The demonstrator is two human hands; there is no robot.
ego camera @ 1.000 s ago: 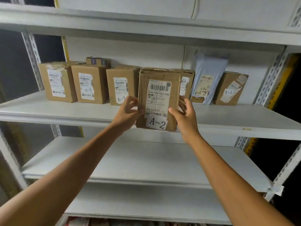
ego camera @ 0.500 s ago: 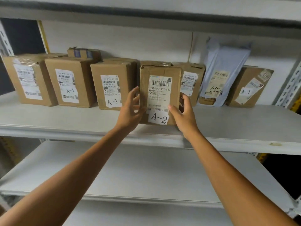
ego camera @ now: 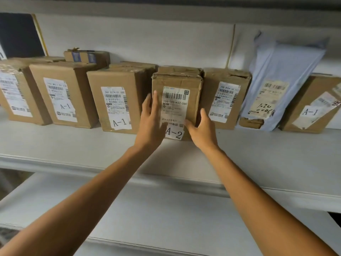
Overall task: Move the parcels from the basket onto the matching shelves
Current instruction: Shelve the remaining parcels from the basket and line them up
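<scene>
A brown cardboard parcel labelled A-2 [ego camera: 177, 82] stands upright on the white middle shelf [ego camera: 258, 154], in a row of parcels. My left hand [ego camera: 150, 119] lies with straight fingers against the parcel's front left edge. My right hand [ego camera: 202, 130] is at its lower right corner, thumb on the front label and fingers straight along the right side. The basket is out of view.
Left of it stand cardboard boxes marked A-1 [ego camera: 118, 100]. Right of it are another box [ego camera: 225, 97], a leaning blue-grey mailer bag [ego camera: 280, 80] and a tilted A-1 box [ego camera: 311, 106]. A lower white shelf [ego camera: 166, 218] lies below my arms.
The A-2 parcel has gone from the shelf's front edge back into the row between the boxes. My left fingers have straightened onto its front. The camera has come closer.
</scene>
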